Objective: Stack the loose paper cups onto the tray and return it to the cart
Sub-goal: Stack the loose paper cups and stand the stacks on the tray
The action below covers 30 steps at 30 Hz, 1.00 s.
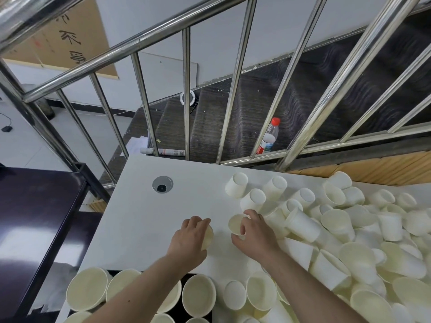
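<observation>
Nearest the camera, upright paper cups point(198, 295) are seen standing mouth-up on a dark tray point(180, 279) at the near edge of the white table point(140, 206); only slivers of the tray show between the rims. More cups lie just right of it, mouths up or tilted.

Both forearms are extended away from the camera over the table. The left hand point(190, 236) is curled around one paper cup point(208, 236), which is mostly hidden under the palm — a cream rim shows at the hand's right side. The cup's long axis cannot be told. The right hand point(253, 231) is clamped on a second cup point(236, 224), fingers wrapped over its wall; this cup is held tipped, its long axis roughly left to right, open mouth facing left toward the other hand. The two held cups are near each other but apart.

To the right, a large loose pile of cups point(349, 241) covers the table, lying on their sides in mixed directions; several at the far left edge of the pile are seen bottom-up. No print is noted on any cup.

Farther on the table, a round metal cable port point(162, 184) is set in the top. At left, a dark shelf surface point(35, 217) is noted beside the table.

Beyond the table edge, a steel railing point(186, 101) fronts a dark staircase. A clear bottle point(268, 136) with red cap stands there — its label is too small to read. A rolled paper point(163, 151) lies nearby. On the far-left wall hangs a brown scroll point(70, 33) with dark brush characters, not legible.
</observation>
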Each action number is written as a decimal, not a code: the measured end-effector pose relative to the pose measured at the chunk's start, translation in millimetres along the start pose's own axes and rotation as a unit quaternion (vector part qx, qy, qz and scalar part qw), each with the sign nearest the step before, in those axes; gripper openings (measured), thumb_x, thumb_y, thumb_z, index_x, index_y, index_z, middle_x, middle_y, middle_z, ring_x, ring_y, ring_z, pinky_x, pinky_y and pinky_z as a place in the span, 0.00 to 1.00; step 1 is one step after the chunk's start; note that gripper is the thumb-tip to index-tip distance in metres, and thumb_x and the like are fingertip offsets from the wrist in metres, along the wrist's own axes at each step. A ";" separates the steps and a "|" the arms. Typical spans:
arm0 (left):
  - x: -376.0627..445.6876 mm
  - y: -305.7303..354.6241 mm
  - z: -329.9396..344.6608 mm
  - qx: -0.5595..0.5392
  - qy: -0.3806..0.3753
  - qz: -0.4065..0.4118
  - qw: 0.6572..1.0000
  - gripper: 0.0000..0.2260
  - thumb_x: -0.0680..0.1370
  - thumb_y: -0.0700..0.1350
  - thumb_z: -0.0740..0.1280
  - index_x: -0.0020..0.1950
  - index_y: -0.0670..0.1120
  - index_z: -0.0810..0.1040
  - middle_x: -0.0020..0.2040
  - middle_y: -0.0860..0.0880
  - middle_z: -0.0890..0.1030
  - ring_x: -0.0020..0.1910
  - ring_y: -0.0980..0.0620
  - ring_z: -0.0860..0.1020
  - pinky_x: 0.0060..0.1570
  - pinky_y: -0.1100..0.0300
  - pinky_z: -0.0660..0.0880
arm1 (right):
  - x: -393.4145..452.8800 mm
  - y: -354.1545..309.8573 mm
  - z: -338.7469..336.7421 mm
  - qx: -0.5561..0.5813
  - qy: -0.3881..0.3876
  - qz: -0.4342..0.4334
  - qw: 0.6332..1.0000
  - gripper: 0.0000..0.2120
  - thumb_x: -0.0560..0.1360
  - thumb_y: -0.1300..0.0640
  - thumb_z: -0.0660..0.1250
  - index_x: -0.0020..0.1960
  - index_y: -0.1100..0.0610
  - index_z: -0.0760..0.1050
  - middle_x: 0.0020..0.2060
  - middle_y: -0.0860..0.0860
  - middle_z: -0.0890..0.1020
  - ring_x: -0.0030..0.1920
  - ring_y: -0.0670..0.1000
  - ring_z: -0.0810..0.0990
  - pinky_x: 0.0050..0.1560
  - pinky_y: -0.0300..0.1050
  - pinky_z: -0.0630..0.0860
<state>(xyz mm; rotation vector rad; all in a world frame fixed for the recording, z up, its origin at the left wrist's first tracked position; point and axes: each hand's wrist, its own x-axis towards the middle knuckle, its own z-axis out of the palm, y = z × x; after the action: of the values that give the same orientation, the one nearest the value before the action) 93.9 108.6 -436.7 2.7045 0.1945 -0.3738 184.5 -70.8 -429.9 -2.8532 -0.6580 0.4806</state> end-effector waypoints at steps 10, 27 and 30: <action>-0.9 -3.1 4.3 0.008 -0.015 0.013 1.000 0.36 0.72 0.52 0.69 0.75 0.54 0.55 0.72 0.51 0.59 0.69 0.48 0.61 0.58 0.56 0.70 | -17.0 -7.1 24.1 0.107 -0.030 -0.073 0.991 0.37 0.70 0.50 0.70 0.75 0.50 0.57 0.68 0.45 0.61 0.67 0.48 0.66 0.61 0.42 0.71; -32.8 2.1 -14.8 -0.113 0.123 0.049 0.985 0.31 0.72 0.51 0.68 0.74 0.52 0.61 0.69 0.54 0.65 0.67 0.50 0.66 0.55 0.58 0.73 | -52.6 -28.6 2.1 0.166 0.051 -0.067 0.982 0.34 0.71 0.54 0.69 0.74 0.46 0.61 0.68 0.44 0.63 0.68 0.46 0.64 0.63 0.42 0.70; -49.8 3.2 -22.2 -0.115 0.151 0.045 0.981 0.31 0.73 0.52 0.68 0.74 0.52 0.62 0.69 0.54 0.66 0.66 0.51 0.66 0.55 0.59 0.73 | -67.3 -32.7 -6.5 0.191 0.068 -0.081 0.976 0.34 0.72 0.54 0.69 0.74 0.46 0.62 0.67 0.42 0.63 0.68 0.43 0.63 0.64 0.37 0.67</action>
<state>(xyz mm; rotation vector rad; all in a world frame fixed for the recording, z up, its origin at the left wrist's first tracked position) 52.1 110.8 -401.6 2.5166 0.1857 0.0836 116.6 -72.8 -397.8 -2.4232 -0.6818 0.3395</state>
